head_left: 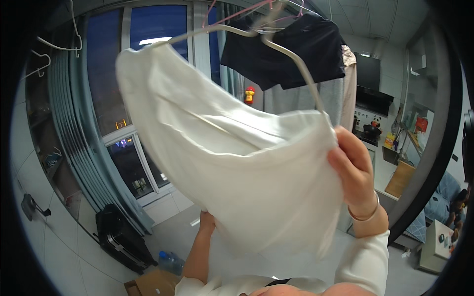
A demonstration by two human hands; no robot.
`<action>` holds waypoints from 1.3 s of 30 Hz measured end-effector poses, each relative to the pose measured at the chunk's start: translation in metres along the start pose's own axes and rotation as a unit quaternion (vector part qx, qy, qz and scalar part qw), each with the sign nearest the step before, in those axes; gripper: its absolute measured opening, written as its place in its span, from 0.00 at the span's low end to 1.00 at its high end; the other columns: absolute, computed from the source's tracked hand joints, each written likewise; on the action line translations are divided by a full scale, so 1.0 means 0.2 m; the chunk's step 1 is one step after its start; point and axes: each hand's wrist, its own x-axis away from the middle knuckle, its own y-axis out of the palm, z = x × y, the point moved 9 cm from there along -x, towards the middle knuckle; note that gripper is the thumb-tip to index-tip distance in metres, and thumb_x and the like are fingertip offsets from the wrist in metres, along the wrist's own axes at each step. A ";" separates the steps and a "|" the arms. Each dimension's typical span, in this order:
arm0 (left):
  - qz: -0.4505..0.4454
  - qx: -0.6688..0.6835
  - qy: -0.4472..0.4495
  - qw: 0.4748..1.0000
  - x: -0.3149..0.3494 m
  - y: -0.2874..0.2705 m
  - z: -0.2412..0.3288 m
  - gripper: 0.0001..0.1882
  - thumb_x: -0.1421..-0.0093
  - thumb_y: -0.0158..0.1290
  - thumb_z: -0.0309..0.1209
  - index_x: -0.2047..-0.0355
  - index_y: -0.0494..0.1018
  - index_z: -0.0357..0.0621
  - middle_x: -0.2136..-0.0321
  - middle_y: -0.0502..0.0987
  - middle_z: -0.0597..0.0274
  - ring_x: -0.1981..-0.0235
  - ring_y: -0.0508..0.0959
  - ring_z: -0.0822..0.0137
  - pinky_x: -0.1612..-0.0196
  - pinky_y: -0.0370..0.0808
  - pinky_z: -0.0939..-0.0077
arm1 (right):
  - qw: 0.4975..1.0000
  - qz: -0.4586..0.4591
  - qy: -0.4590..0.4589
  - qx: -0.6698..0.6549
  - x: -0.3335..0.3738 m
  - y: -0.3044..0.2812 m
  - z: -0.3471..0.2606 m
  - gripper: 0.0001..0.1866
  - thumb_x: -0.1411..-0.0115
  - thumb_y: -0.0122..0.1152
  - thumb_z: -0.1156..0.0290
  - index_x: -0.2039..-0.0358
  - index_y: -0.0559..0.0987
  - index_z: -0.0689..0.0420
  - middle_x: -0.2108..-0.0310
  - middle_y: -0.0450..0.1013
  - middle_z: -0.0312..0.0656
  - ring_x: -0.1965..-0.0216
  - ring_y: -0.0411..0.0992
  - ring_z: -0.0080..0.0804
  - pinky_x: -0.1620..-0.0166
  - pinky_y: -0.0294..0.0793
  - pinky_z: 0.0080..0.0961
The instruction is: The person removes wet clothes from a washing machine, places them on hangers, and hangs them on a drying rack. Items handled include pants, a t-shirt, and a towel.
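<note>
A white garment [266, 192] with a wide neck opening hangs in front of me on a pale hanger [295, 56], tilted down to the right. My right hand [353, 170] pinches the garment's upper right corner, by the end of the hanger's arm. Lower down, my left hand [207, 220] touches the garment's left edge; cloth covers most of its fingers, so its grip cannot be made out. The hanger's hook is blurred near the top. Behind it, dark shorts [291, 54] hang from a pink hanger [242, 12].
White empty hangers [61, 47] hang at upper left, near a grey-blue curtain [81, 133] and windows. A black suitcase [121, 241], a blue-capped bottle [170, 262] and a cardboard box [155, 283] stand low on the left. A dark-framed glass partition [424, 98] rises on the right, beside a kitchen area.
</note>
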 end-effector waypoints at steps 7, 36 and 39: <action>-0.015 -0.036 0.290 0.956 -0.45 -0.21 0.83 0.21 0.39 0.45 0.37 0.49 0.62 0.39 0.57 0.72 0.56 0.59 0.74 0.59 0.59 0.73 0.68 | 0.997 0.001 -0.066 -0.045 -0.77 0.44 -0.01 0.12 0.41 0.50 0.66 0.67 0.74 0.63 0.76 0.67 0.32 0.75 0.64 0.16 0.71 0.65 0.17; 0.016 -0.031 0.274 0.961 -0.67 -0.33 1.18 0.23 0.44 0.56 0.36 0.53 0.65 0.34 0.61 0.72 0.62 0.62 0.72 0.69 0.58 0.69 0.77 | 0.625 0.197 -0.474 0.588 -0.97 0.69 -0.25 0.21 0.51 0.59 0.73 0.54 0.71 0.57 0.65 0.71 0.45 0.64 0.69 0.37 0.61 0.68 0.32; -0.043 0.065 0.202 0.976 -0.55 -0.24 1.04 0.22 0.44 0.56 0.34 0.53 0.65 0.37 0.63 0.72 0.65 0.64 0.72 0.70 0.60 0.70 0.77 | 0.629 0.084 -0.490 0.598 -0.79 0.85 0.09 0.15 0.50 0.57 0.66 0.59 0.76 0.51 0.52 0.66 0.41 0.48 0.63 0.36 0.47 0.60 0.45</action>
